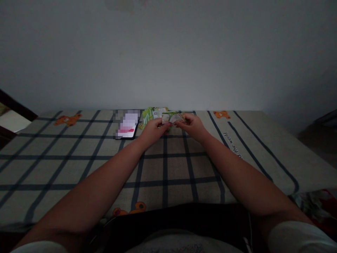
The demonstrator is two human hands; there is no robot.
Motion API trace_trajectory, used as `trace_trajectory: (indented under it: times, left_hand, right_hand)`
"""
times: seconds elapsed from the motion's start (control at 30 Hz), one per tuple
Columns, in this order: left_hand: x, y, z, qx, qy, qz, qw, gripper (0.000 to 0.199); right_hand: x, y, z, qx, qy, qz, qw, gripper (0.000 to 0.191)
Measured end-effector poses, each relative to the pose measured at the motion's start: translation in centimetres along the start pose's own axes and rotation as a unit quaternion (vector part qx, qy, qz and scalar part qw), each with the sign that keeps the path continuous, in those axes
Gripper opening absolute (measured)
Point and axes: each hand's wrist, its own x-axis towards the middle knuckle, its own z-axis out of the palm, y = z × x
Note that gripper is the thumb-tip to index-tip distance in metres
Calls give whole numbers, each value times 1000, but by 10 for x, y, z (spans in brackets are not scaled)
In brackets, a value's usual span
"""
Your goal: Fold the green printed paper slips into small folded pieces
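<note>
Near the back of the cloth-covered table, a small green and white printed packet (pixel 172 117) is stretched between both hands. My left hand (pixel 154 130) pinches its left end, and my right hand (pixel 192 125) grips its right end with the fingers closed. Behind and beside my left hand lie green packets (pixel 155 112) in a loose pile, partly covered by that hand. Left of the pile, a phone (pixel 129 124) with a lit screen rests on the cloth.
The checked tablecloth (pixel 173 168) carries orange bear prints. A pale wall (pixel 168 56) stands directly behind the table. Dark wooden bars (pixel 15 105) are at the far left, and patterned red and green fabric (pixel 316 207) lies at the lower right.
</note>
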Motion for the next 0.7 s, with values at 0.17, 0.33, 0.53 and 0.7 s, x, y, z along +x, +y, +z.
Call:
trace_trajectory:
  times: [0.17,0.33,0.53,0.7]
  left_hand:
    - [4,-7,-1,-31,25,6,999,33]
    - [6,-14,-7,10,67,19,998,35]
    - [2,-10,-7,64,99,47,992,34]
    - [1,-7,-4,44,97,39,994,33]
  right_hand:
    - [2,4,0,16,-15,25,999,34]
    - [3,11,1,20,5,-19,1000,51]
    - [1,5,-3,-77,61,-117,988,30]
    - [1,1,-5,-145,57,-163,974,12]
